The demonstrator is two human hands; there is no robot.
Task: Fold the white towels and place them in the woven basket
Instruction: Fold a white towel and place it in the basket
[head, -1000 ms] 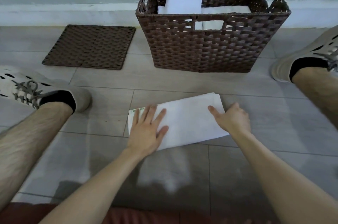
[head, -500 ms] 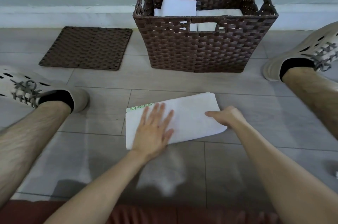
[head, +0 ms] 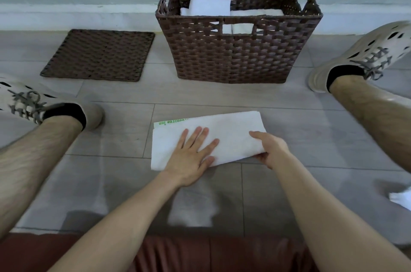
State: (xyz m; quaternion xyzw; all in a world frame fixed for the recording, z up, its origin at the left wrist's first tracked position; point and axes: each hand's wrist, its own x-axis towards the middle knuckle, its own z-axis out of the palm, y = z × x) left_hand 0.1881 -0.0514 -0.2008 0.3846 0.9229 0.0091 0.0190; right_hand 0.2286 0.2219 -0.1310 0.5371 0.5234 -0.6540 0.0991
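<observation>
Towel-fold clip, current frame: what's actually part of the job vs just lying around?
Job: white towel on the floor; left hand pressing flat on it; right hand pinching its right end; woven basket; folded towels inside it.
Lying about: woven mat left of the basket; left shoe; right shoe; white scrap at right edge, unclear what.

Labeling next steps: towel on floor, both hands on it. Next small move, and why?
Probably the right hand folds the right end of the white towel leftward: it grips that end, while the left hand lies flat, pinning the rest.
</observation>
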